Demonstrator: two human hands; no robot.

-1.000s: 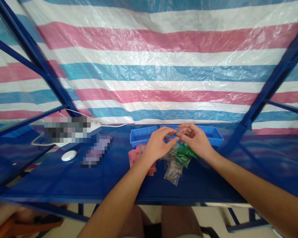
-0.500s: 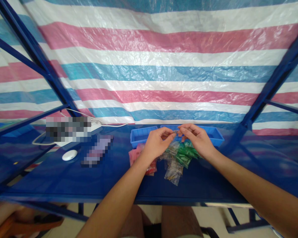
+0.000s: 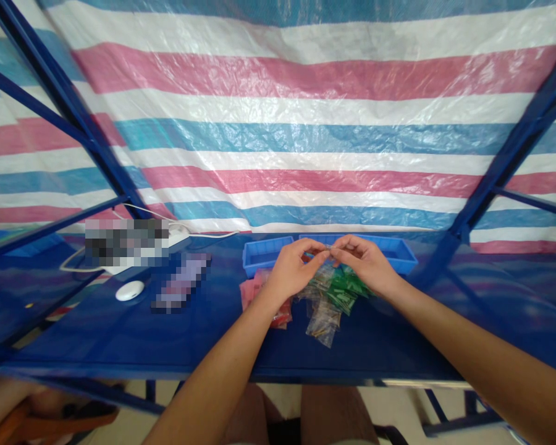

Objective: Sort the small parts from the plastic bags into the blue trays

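Note:
My left hand [image 3: 296, 267] and my right hand [image 3: 364, 264] meet above the blue bins, fingertips pinched together. Between them is a small, clear-looking piece [image 3: 328, 246], mostly covered by the fingers and too small to name. Just beneath lie clear plastic bags [image 3: 323, 327], a few with thin brass-coloured pieces inside. Green packets [image 3: 345, 289] are heaped below my right hand. Pink and red packets [image 3: 250, 293] lie beneath my left wrist, partly hidden by it.
Behind my hands stand a small blue bin [image 3: 250, 267] and a longer blue bin [image 3: 405, 267]. A white oval object [image 3: 130, 290], a blurred-out phone-like item [image 3: 181, 283] and white cables [image 3: 213, 235] are to the left on the blue table [image 3: 167, 346]. Blue metal posts rise at both sides.
My right hand has come slightly down and left, so its fingertips now meet those of my left hand at the small piece. The left hand has hardly moved.

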